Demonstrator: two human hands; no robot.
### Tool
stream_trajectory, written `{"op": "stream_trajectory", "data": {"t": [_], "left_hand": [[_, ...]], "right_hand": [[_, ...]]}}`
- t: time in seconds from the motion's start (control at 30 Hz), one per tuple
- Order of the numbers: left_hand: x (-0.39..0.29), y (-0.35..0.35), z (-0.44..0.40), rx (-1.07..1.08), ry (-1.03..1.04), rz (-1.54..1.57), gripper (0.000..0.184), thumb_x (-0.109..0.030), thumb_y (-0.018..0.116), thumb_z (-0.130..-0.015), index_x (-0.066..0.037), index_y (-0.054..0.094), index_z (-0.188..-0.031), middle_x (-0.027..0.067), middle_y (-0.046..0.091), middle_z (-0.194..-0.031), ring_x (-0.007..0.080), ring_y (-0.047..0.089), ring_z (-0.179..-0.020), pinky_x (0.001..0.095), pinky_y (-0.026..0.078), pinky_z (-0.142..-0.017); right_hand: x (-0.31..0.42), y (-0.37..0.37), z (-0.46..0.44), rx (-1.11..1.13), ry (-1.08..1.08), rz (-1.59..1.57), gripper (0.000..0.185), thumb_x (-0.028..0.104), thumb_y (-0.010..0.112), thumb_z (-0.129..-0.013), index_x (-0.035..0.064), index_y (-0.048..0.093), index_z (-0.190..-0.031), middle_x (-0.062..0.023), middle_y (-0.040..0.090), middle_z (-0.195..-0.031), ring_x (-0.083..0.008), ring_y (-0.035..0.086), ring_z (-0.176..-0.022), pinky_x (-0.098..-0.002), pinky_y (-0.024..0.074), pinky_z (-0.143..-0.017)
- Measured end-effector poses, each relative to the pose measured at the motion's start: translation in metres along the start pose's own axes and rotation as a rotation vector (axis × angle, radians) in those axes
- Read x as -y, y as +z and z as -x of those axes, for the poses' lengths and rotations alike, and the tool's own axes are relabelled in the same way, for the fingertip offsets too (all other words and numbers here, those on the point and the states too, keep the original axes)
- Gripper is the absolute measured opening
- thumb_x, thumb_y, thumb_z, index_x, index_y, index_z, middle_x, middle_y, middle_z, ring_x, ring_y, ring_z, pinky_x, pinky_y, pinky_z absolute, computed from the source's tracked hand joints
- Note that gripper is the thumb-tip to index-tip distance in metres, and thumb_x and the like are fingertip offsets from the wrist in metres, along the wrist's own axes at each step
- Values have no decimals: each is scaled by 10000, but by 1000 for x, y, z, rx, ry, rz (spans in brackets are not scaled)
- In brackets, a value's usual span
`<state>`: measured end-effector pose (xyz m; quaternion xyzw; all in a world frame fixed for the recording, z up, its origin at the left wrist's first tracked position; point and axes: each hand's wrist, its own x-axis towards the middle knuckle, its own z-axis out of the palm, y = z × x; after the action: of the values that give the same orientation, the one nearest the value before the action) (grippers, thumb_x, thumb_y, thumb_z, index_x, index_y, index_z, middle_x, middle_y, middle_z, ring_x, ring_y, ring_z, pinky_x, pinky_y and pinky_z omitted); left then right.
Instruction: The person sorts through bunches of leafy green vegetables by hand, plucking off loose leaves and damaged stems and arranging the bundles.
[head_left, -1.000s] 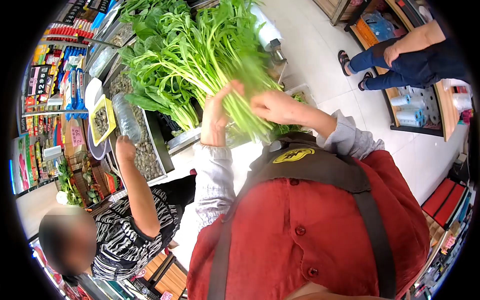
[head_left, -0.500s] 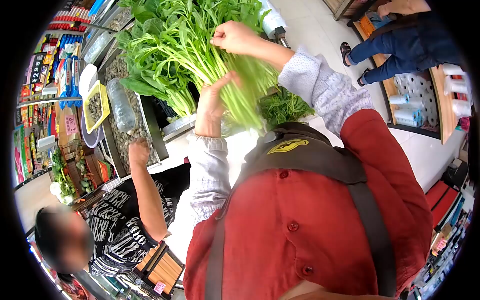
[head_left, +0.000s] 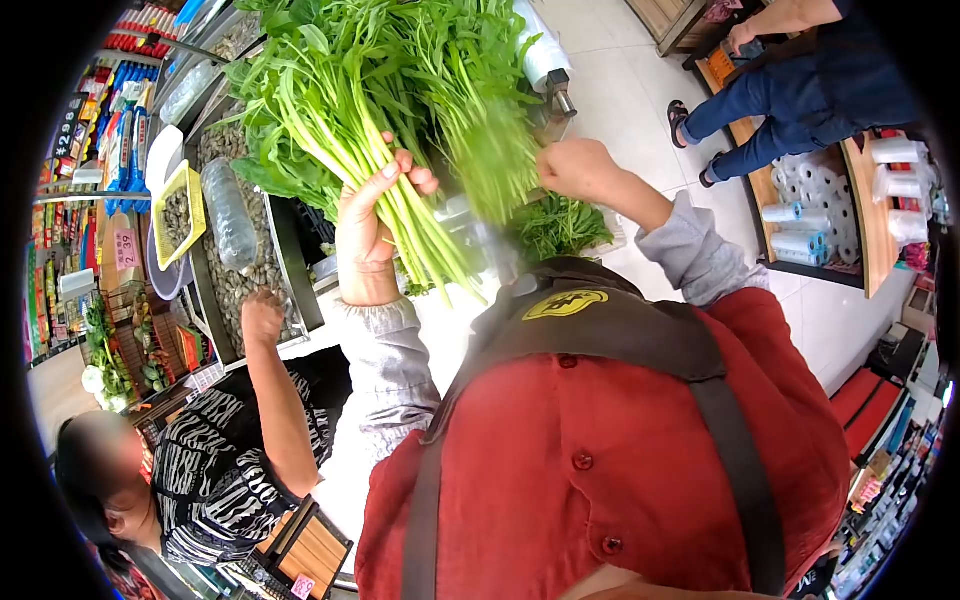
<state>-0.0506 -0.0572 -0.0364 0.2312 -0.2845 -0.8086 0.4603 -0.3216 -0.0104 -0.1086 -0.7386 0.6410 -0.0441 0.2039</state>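
Note:
My left hand (head_left: 372, 225) is wrapped round a bunch of water spinach (head_left: 345, 130), its long pale stems slanting down past the fingers and its leaves spread toward the top. Closed, with curled fingers, my right hand (head_left: 580, 170) is beside more leafy greens (head_left: 495, 165), which look smeared at that spot. Whether anything is pinched in it is hidden. Shorter greens (head_left: 565, 228) lie below the right hand, by the front of the stand.
At left, a person's hand (head_left: 263, 318) reaches into a tray of shellfish (head_left: 240, 290), near a plastic bottle (head_left: 230, 215) and a yellow basket (head_left: 180, 215). A plastic bag roll (head_left: 543, 50) stands behind the greens. Another person (head_left: 800, 100) stands right, by shelves of rolls (head_left: 815, 210).
My right hand has moved right and down, away from the bunch. My left hand has shifted left with the water spinach, and its fingers now wrap round the stems.

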Motion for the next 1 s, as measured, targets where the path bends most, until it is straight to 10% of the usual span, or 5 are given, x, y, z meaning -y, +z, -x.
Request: {"op": "stream_trajectory", "data": {"t": [0.4,0.47,0.6,0.8,1.0], "left_hand": [[-3,-3,0,-37,42,-111,368,27,618,-767,-4,510,-1118,136,597,-861,200,577,-673,317,499,-599],[5,-7,-3,-101,34,-147,369,21,631,-766,-10,511,-1114,129,614,-844,197,592,-675,317,509,-601],[29,-4,-15,-120,2,-248,361,-21,645,-782,-20,491,-1110,95,598,-818,179,595,-678,303,538,-600],[53,14,-36,-94,-81,-255,361,-28,657,-783,-8,489,-1103,160,635,-908,191,637,-731,296,563,-628],[67,23,-41,-174,-131,-386,260,18,676,-755,0,568,-990,99,640,-837,189,625,-731,306,539,-657]], "right_hand": [[25,15,-37,-192,169,-243,301,308,614,-790,7,607,-795,-126,628,-735,-258,606,-664,-363,483,-598],[14,8,-30,-112,151,-1062,222,239,609,-826,18,617,-817,-51,623,-717,-141,574,-628,-267,453,-560],[25,-23,4,-45,24,-1395,147,183,551,-883,46,603,-878,29,559,-682,-32,482,-581,-189,376,-508],[43,-22,37,-6,-53,-1380,137,128,570,-879,3,558,-934,21,568,-691,-28,487,-579,-189,385,-516],[64,-22,44,-175,-92,-609,149,144,567,-854,-5,562,-855,1,523,-589,-59,455,-526,-257,350,-471]]}}
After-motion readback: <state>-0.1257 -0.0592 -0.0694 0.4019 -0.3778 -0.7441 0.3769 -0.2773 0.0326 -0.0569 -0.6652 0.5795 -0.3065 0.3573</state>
